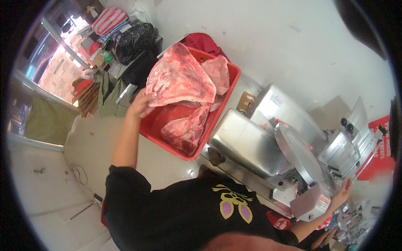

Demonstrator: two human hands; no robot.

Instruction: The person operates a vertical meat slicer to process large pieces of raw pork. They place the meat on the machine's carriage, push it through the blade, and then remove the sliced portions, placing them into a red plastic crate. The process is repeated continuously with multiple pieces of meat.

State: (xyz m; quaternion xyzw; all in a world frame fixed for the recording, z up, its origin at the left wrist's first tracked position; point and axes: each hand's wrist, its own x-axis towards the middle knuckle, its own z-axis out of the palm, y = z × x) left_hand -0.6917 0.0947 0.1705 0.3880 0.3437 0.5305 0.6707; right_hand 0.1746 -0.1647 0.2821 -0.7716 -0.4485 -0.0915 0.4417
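Note:
My left hand (143,104) grips the near left edge of a big, flat slab of raw meat (181,77), pale pink with white fat. The slab is tilted above a red plastic tub (190,157) and hides part of its inside. Within the tub lie a darker red piece of meat (184,131) and a paler piece (216,73). Far to the right, my right hand (344,190) is held beside a metal meat slicer (251,144) with its fingers stretched out and nothing visible in them. The slicer's round blade (299,152) stands upright.
Left of the tub are a black plastic bag (133,42), striped cloth (109,21) and stacked cardboard (88,98). Dark red cloth (203,42) lies behind the tub. A red sign (377,150) stands behind the slicer; clear plastic packaging (351,221) is at lower right.

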